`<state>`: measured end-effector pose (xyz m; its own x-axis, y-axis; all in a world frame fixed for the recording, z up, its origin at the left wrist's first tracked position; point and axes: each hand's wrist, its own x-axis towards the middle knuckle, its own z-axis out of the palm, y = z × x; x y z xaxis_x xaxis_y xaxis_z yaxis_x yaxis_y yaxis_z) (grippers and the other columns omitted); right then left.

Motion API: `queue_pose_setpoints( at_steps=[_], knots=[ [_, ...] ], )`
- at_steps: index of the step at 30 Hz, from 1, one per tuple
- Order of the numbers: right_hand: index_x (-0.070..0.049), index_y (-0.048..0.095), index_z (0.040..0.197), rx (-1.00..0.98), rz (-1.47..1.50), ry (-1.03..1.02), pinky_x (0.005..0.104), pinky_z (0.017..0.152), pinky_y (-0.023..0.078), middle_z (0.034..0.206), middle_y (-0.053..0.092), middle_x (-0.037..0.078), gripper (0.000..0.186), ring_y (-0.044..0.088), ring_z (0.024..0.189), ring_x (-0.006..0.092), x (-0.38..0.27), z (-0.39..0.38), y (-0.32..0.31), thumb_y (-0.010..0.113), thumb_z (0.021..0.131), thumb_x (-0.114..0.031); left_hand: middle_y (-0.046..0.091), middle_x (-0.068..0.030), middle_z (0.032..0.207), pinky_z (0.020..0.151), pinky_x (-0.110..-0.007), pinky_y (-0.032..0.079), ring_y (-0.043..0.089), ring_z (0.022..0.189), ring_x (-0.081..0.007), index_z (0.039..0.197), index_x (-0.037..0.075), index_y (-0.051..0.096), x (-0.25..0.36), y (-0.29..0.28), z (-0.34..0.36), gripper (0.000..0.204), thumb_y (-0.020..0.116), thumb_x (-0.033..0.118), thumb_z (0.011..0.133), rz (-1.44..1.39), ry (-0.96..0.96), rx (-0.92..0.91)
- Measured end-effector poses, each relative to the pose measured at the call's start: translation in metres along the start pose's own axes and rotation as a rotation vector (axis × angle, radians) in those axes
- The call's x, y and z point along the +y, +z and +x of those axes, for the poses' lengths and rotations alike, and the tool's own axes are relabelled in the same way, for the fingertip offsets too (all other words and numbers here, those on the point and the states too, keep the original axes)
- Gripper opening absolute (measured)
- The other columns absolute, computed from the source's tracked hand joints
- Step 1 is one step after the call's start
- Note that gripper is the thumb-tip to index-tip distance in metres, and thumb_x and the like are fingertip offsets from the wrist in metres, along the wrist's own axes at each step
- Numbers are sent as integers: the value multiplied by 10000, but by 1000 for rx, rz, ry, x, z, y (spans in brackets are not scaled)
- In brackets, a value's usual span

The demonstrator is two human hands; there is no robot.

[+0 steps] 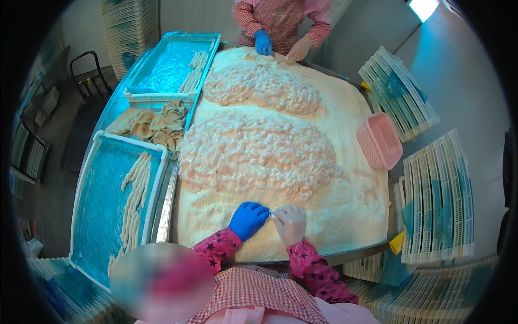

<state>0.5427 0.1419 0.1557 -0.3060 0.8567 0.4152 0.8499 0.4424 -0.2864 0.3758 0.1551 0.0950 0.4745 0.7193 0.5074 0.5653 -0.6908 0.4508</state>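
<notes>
My left hand wears a blue glove and my right hand a whitish one. Their fingertips meet in a pinch low over a bed of pale crumbs. A small pale piece shows between them, mostly hidden by the fingers; its kind is unclear. Just beyond lies a large heap of wet, pinkish-white pieces, looking like raw meat or seafood. To my left, a white-rimmed tray lined with blue film holds several crumb-coated strips in long rows.
Across the table, a person's blue-gloved hand and pale hand work beside a second heap. Another blue-lined tray lies at far left, near a crumpled tan cloth. A pink basket sits at the right edge. Stacked white trays stand beyond.
</notes>
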Motion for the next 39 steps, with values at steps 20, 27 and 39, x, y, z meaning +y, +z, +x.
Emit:
queue_pose_setpoints(
  at_steps=[20,27,39],
  knots=[
    [-111,592,736,-17,-63,136,384,680,384,765,562,50,100,521,786,261,-7,-11,5,647,653,-109,577,-29,914,819,-401,401,537,905,-229,878,132,581,4,9,7,189,619,183,700,-16,-19,-42],
    [-123,587,818,-166,-380,204,387,753,387,862,572,41,140,514,876,238,20,-18,3,621,686,-156,580,-17,870,821,-400,400,541,888,-226,852,135,574,5,12,6,166,617,186,700,10,-3,-17],
    [-110,487,1130,-182,-39,49,410,874,371,1185,502,52,527,451,1088,271,-17,-4,-6,693,647,-157,569,-77,1098,800,-384,427,549,946,-272,1162,151,524,-7,-31,-22,480,659,202,705,-125,-276,-89]
  ],
)
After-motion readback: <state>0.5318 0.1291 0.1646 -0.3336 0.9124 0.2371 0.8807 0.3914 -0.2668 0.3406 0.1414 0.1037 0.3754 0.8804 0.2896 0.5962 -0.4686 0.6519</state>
